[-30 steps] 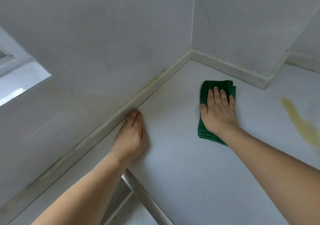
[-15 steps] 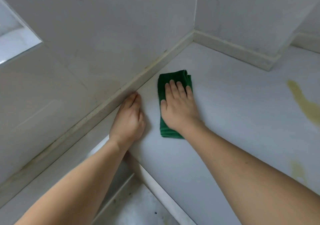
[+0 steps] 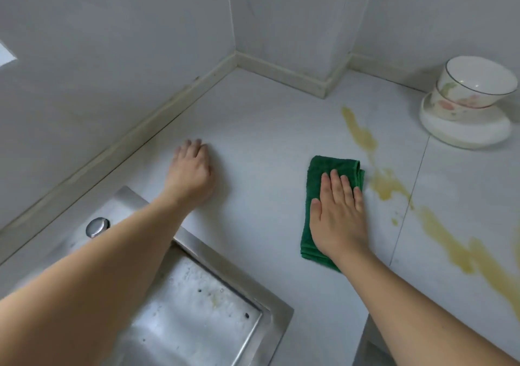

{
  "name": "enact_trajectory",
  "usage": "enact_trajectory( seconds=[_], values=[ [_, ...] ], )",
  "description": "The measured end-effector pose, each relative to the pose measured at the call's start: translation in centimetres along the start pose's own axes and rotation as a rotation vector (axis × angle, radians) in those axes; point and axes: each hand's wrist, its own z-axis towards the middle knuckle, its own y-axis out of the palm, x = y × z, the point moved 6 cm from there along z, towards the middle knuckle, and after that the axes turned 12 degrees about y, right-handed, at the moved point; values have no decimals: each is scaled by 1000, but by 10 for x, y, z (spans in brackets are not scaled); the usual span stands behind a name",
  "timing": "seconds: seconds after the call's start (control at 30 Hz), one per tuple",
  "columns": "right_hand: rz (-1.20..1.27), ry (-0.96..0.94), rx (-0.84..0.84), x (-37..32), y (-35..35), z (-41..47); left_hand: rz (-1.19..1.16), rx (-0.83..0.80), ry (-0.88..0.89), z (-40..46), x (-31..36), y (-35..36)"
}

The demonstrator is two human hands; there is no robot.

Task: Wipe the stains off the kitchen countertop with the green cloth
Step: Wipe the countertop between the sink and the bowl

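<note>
I'm pressing the green cloth flat under my right hand, fingers straight and together on top of it, palm bearing down rather than gripping. The cloth is sitting right of centre in the frame, folded into a long strip, its long axis running up and down the picture, roughly in line with my forearm. It's looking deep green and towelling-textured, with folded layers showing at its near and far ends.

The yellow stain is lying just beside the cloth's right edge, trailing from the upper middle down to the lower right corner of the worktop. So the dirt is off to the right of my right hand, which is by far the nearer one; a sideways push to the right looks like the move to make.

My left hand is resting on the worktop at centre left, fingers curled loosely, holding nothing, well apart from the cloth.

Lower left, the steel sink; upper right, stacked bowls.
</note>
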Motion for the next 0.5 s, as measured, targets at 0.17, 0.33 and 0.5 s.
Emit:
enact_trajectory(
  seconds=[0.17, 0.33, 0.5],
  values=[
    [-1, 35, 4, 9, 4, -19, -47, -92, 224, 7, 106, 19],
    [-11, 13, 7, 2, -2, 22, -23, -88, 279, 36, 136, 16],
    [-18, -47, 22, -16, -8, 82, 11, -93, 176, 75, 85, 4]
  ],
)
